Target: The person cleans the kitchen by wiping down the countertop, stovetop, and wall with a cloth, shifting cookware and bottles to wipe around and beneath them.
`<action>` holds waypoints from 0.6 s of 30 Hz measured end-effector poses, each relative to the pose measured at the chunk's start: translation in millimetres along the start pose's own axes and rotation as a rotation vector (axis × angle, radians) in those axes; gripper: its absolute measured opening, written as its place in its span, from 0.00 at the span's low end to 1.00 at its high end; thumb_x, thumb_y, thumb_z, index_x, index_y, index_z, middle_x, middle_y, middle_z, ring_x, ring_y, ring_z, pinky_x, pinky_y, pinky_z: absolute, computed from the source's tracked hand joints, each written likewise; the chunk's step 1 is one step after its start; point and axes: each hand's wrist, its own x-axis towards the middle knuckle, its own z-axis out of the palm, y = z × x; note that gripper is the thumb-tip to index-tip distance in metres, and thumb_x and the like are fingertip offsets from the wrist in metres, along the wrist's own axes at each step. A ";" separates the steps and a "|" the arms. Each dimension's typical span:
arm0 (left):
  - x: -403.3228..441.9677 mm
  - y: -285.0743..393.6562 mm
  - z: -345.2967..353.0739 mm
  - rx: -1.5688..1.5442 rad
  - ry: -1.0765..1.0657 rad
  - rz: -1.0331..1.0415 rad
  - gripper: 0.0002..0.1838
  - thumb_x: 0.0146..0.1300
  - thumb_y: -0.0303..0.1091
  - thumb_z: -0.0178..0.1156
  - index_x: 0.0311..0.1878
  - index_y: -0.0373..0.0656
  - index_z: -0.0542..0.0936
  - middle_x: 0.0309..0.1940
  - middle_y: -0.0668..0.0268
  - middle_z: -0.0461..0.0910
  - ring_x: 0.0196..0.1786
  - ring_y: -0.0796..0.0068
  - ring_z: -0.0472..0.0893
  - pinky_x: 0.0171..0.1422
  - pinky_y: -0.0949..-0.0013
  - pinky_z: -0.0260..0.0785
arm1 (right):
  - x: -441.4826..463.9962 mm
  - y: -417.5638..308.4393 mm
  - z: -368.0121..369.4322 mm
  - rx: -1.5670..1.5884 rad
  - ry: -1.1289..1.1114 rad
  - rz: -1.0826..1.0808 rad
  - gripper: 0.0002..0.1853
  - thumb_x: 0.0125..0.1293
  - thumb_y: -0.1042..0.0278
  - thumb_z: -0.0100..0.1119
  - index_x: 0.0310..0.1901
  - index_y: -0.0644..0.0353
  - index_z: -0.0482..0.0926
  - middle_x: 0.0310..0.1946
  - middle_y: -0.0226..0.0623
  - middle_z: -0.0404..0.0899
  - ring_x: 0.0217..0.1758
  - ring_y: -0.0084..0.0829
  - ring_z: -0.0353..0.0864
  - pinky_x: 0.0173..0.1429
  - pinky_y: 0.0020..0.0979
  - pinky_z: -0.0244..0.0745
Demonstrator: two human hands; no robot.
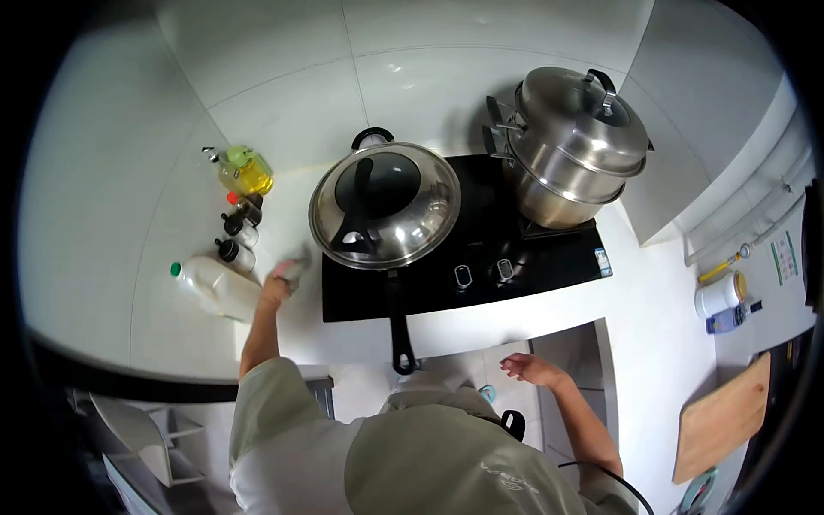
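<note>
My left hand [276,287] is closed on a small greyish cloth [296,270], pressed to the white counter left of the black cooktop [541,262]. The cloth is partly hidden and blurred. Close beside that hand stands a large white jug [219,287] with a green cap. A wok [395,313] with a steel and glass lid [421,219] sits on the left burner, its black handle towards me. Over the floor in front of the counter hangs my right hand [532,369], fingers apart and holding nothing.
A stacked steel steamer pot [571,167] stands on the right burner. Oil bottles [253,176] and seasoning jars [236,255] line the left wall. On the right are a white tub [719,296], a purple bottle [728,321] and a wooden cutting board [721,419].
</note>
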 end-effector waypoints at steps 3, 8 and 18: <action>-3.0 64.6 -4.8 -0.399 0.366 0.121 0.23 0.59 0.21 0.46 0.58 0.48 0.72 0.35 0.71 0.78 0.29 0.82 0.73 0.32 0.78 0.66 | -36.4 22.1 -43.2 -0.058 0.086 -0.064 0.15 0.68 0.61 0.48 0.45 0.65 0.76 0.33 0.32 0.78 0.35 0.23 0.72 0.45 0.23 0.68; -33.6 224.3 73.7 -0.473 0.308 0.454 0.28 0.61 0.19 0.47 0.65 0.47 0.63 0.55 0.65 0.70 0.54 0.72 0.71 0.57 0.68 0.66 | -54.7 65.8 -106.7 -0.138 0.177 0.030 0.15 0.58 0.78 0.49 0.48 0.65 0.74 0.43 0.31 0.75 0.44 0.23 0.73 0.50 0.25 0.68; 67.7 387.6 238.5 0.301 0.580 1.133 0.34 0.52 0.20 0.54 0.64 0.55 0.65 0.53 0.57 0.73 0.51 0.58 0.75 0.61 0.67 0.63 | -38.2 71.9 -138.3 0.000 0.396 -0.283 0.11 0.67 0.69 0.51 0.44 0.68 0.76 0.35 0.33 0.79 0.36 0.22 0.75 0.44 0.22 0.71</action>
